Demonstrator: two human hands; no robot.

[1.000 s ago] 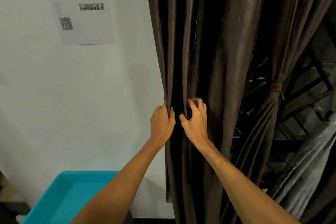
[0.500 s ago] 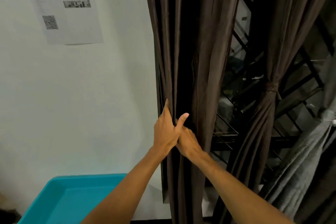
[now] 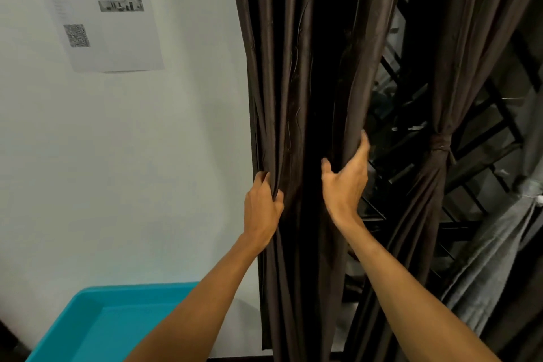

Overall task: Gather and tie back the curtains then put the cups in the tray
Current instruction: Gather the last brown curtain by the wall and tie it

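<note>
A dark brown curtain [image 3: 293, 67] hangs in loose folds beside the white wall. My left hand [image 3: 262, 209] grips its left edge at about waist height, fingers curled round the folds. My right hand [image 3: 346, 179] wraps round the curtain's right edge, fingers hooked behind the fabric and thumb out in front. A second brown curtain [image 3: 458, 53] to the right is gathered and bound with a tie [image 3: 440, 142]. A turquoise tray [image 3: 97, 323] sits at the lower left. No cups are in view.
A printed paper sheet with a QR code [image 3: 100, 9] is stuck to the white wall. Black window bars [image 3: 411, 120] show between the two curtains. Grey fabric [image 3: 496, 258] hangs at the far right.
My hands were together at the curtain's left folds. The right hand has moved right and taken the curtain's right edge. The left hand has dropped a little and closed on the left edge.
</note>
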